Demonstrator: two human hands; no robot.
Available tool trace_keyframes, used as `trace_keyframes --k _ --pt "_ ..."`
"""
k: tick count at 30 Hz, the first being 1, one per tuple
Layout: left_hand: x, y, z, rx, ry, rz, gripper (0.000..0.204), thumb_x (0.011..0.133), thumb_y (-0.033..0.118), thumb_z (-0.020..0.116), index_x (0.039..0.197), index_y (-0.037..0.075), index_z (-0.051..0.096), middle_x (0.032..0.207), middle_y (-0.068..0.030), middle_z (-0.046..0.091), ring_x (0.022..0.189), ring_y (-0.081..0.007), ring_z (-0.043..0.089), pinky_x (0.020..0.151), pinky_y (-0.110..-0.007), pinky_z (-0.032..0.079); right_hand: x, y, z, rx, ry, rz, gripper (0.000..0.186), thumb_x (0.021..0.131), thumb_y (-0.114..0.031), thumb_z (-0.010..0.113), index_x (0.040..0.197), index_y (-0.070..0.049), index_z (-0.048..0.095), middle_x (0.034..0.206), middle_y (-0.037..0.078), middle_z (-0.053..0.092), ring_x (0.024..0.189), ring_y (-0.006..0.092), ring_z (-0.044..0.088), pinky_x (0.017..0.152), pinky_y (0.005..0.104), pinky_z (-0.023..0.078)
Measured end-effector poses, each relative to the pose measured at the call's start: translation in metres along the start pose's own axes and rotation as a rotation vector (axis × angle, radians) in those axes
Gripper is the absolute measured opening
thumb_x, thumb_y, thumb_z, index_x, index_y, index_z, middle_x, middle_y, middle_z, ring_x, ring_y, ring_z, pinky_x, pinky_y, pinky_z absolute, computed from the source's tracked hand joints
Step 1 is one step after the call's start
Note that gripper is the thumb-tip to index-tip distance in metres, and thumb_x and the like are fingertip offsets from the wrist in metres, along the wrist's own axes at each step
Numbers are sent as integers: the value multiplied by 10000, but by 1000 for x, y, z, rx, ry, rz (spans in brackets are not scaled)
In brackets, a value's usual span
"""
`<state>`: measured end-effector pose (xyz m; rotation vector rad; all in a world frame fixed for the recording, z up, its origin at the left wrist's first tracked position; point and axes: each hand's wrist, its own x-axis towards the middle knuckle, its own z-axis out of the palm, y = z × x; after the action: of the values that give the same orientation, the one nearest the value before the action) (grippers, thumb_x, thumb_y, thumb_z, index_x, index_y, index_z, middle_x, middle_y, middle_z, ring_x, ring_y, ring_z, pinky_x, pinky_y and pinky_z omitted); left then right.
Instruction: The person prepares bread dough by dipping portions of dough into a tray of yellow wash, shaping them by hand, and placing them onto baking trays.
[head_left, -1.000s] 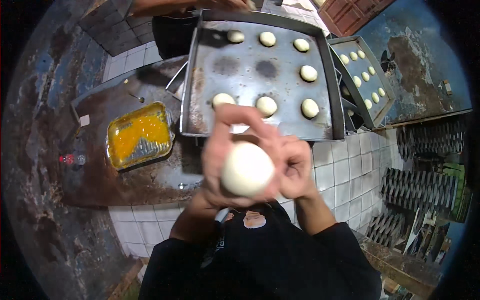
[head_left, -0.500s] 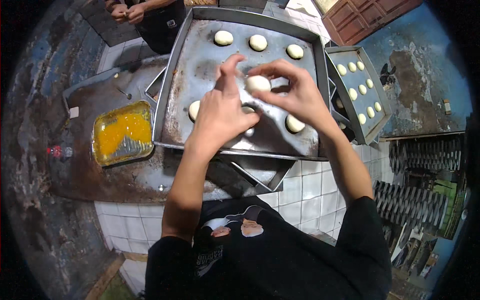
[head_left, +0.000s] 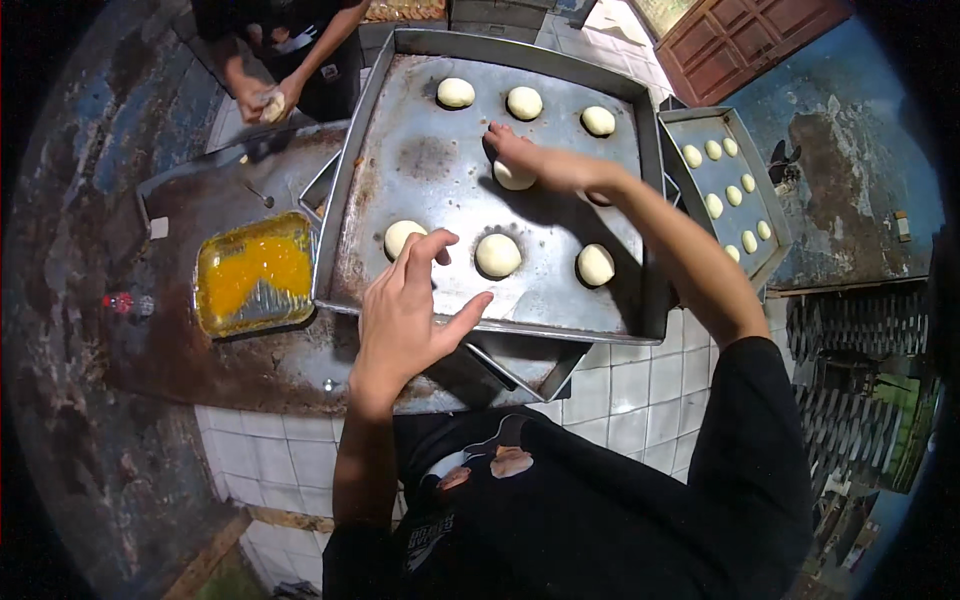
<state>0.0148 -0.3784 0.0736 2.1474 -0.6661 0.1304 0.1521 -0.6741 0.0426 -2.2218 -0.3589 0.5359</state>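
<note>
Dark tabletop (head_left: 265,375) with baking tray (head_left: 400,165) and dough balls (head_left: 498,256) under two hands

At the tray's near edge, toward its left corner, the left hand (head_left: 400,310) is held with thumb and fingers spread, nothing grasped; whether the front-left ball (head_left: 402,236) is touched cannot be told. Along that edge three balls are set in a row. On the tabletop, just beside the tray's left edge, a foil pan (head_left: 268,297) is placed, part-filled with yellow liquid (head_left: 240,268). Near the tray's middle, one ball (head_left: 513,180) is half covered by the right hand (head_left: 535,158) (somewhat blurred), whose fingers are stretched out rather than wrapped around it; whether it is pressed cannot be told. By the far edge three more are lined up. Beyond the right edge, more balls are carried by a second tray (head_left: 740,213). Past the tabletop's far edge, a pale lump (head_left: 272,106) is held by a co-worker (head_left: 290,20). Farther back, a brown door (head_left: 745,45) is seen.
</note>
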Motion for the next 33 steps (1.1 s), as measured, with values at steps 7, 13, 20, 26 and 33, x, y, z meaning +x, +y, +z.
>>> trace_keyframes --k 7,13,20,26,33 --pt "4 10 -8 -19 -121 10 556 826 372 839 1213 75 573 937 -113 651 877 -326 679 759 -431 531 -12 -11 44 -920 268 -355 771 1111 -495 359 1600 95 277 1699 282 226 1603 382 183 1307 474 159" --pt "-6 8 -5 66 -148 355 329 842 305 835 1019 60 705 919 -82 691 844 -276 663 750 -395 513 -39 -31 -26 483 357 -352 769 1125 -589 212 1651 -31 272 1721 132 275 1596 251 228 1315 402 124" --pt "-17 0 -9 364 -9 552 175 865 273 799 903 121 722 755 3 609 702 -177 599 619 -349 406 -224 -109 -9 565 -500 -485 685 1107 -534 398 1408 49 595 1353 218 670 1233 296 667 1076 444 511" --pt "67 66 -57 327 136 712 213 809 192 856 949 67 756 847 -91 726 756 -271 685 646 -377 469 -242 -90 64 -402 -276 84 375 961 -385 716 1166 -75 763 931 223 742 913 403 726 796 478 574" --pt "90 85 -72 328 104 637 188 902 206 791 1011 54 772 927 -119 752 814 -283 715 715 -353 532 -167 14 71 -788 439 -81 467 933 -294 706 1344 -79 649 1323 240 644 1316 419 561 1079 524 482"
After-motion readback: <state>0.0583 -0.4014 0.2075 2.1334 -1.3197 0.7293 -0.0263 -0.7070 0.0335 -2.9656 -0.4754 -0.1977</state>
